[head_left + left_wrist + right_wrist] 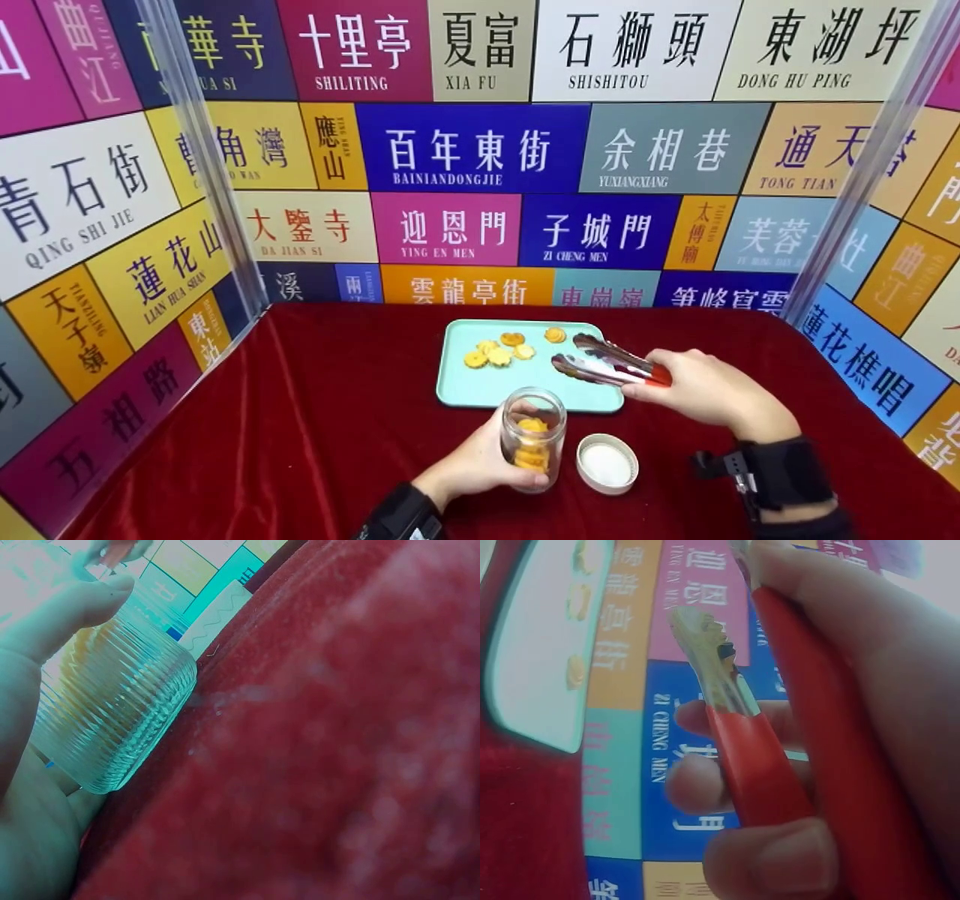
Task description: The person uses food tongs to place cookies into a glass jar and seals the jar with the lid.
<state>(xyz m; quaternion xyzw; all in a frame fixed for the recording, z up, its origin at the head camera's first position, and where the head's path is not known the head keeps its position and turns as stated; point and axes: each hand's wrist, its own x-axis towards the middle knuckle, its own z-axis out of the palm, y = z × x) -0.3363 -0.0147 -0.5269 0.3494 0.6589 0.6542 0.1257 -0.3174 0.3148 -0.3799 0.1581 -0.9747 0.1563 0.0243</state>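
My left hand grips a ribbed glass jar from its left side, thumb and fingers wrapped round it. Yellow cookies are stacked inside the jar, whose mouth is uncovered. In the left wrist view the thumb lies across the ribbed glass. My right hand holds metal tongs by their red handles. The tongs' tips are spread apart over the right part of a mint-green tray, with nothing between them. Several cookies lie on the tray, and a single cookie sits near the tips.
A round whitish lid lies on the red cloth just right of the jar. Behind the table stand panels of coloured signs with Chinese lettering. Clear upright posts rise at the back corners.
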